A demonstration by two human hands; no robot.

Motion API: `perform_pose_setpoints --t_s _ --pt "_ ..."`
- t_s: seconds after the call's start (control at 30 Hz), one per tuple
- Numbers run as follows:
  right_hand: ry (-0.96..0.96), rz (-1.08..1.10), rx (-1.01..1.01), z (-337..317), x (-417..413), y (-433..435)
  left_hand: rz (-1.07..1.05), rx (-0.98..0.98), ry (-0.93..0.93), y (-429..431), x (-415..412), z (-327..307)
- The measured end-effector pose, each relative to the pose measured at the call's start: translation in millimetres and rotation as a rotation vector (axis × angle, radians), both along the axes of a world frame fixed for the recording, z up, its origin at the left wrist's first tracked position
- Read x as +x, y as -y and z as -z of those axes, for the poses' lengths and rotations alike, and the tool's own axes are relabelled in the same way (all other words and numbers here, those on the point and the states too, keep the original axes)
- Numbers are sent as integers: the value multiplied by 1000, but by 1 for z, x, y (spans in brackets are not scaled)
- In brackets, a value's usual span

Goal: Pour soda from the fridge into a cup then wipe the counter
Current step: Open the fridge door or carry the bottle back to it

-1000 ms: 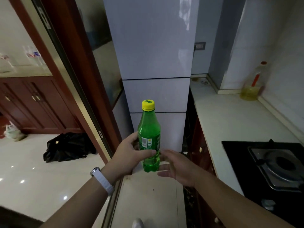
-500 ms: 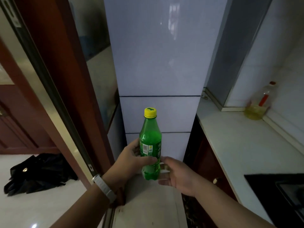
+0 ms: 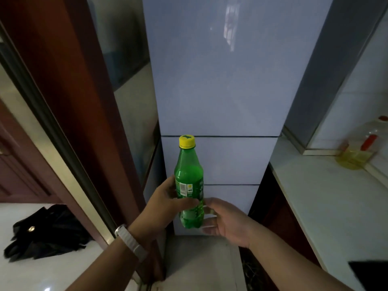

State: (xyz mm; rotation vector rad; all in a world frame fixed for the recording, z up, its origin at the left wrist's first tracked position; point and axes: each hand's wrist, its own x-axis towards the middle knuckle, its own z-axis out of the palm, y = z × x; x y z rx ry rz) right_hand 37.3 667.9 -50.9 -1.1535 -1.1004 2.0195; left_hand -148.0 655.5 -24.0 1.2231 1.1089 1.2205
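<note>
Head: fridge (image 3: 220,91) closer (bottle (image 3: 189,177) still upright).

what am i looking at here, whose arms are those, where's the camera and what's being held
There is no machine here. A person wears one wide-angle camera on the head, so this single view looks forward and down at their own arms. The left hand, with a pale wristband, grips a green soda bottle around its label. The bottle is upright with its yellow cap on. The right hand is beside the bottle's lower part with fingers fairly straight; whether they touch it I cannot tell. Behind stands a tall pale fridge, doors closed. On the right runs a light counter with a bottle of yellow oil near the wall and a black hob at the frame's edge. A black bag lies on the floor, left. No cup is in view.
</note>
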Motion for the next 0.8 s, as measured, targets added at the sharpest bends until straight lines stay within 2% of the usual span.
perform_pose_setpoints --t_s 0.23,0.43,0.67,0.73,0.8 --pt "95 -191 91 -19 -13 -94 -180 -19 -26 -56 -14 -14" --pt "253 -344 335 -49 -27 -178 -330 -12 -61 -103 -26 -33" --pt "528 -527 910 -106 -69 -247 -546 -40 6 -129 -30 -39" --pt "617 -607 1134 -119 -86 -262 -591 -43 15 -139 -35 -41" --pt "797 -629 1405 -128 -102 -280 -614 -39 25 -148 -41 -43"
